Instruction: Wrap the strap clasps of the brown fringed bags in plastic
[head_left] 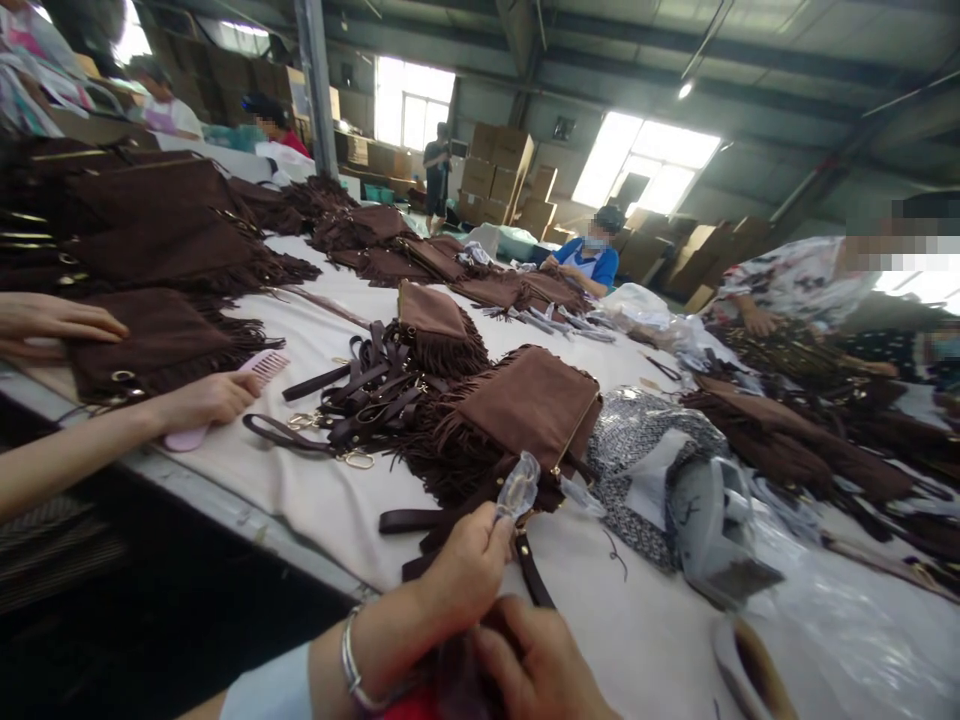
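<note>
My left hand (pixel 465 560), with a silver bangle at the wrist, pinches a clear plastic wrap (pixel 517 485) that seems to cover a metal fitting. Beneath it, my right hand (pixel 544 655) has its fingers curled at the bottom edge; whatever it grips is hidden. Just beyond my hands lies a brown fringed bag (pixel 525 400) with a gold zip along its right side. A dark strap (pixel 531 568) with gold hardware runs down beside my left hand. Another small fringed bag (pixel 433 315) rests on a heap of dark wrist straps (pixel 367 390).
At the left, a co-worker's hand (pixel 210 400) holds a pink comb (pixel 266 368) near a fringed bag (pixel 150 340). Bags are piled behind. To my right are a grey tape dispenser (pixel 712 520), a tape roll (pixel 750 665) and loose plastic (pixel 847 610). Other people work around the table.
</note>
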